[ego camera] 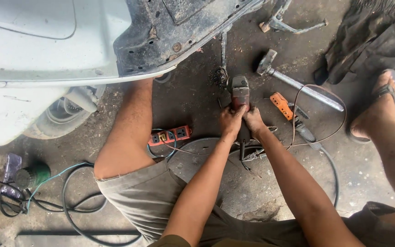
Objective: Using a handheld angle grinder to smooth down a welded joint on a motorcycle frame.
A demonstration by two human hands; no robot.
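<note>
My left hand point(230, 120) and right hand point(253, 120) both clamp a dusty red-and-grey angle grinder point(240, 91) on the stained concrete floor point(197, 100); an orange power strip point(170, 135) lies just left.

The person wears short khaki-grey cloth shorts point(147, 196), frayed at the hem of the left leg, the fabric creased and dusty. Both forearms are bare, with no sleeves or watch showing. The left hand point(230, 120) and right hand point(253, 121) are grimy. The right foot wears a dark strapped sandal point(386, 89).
</note>
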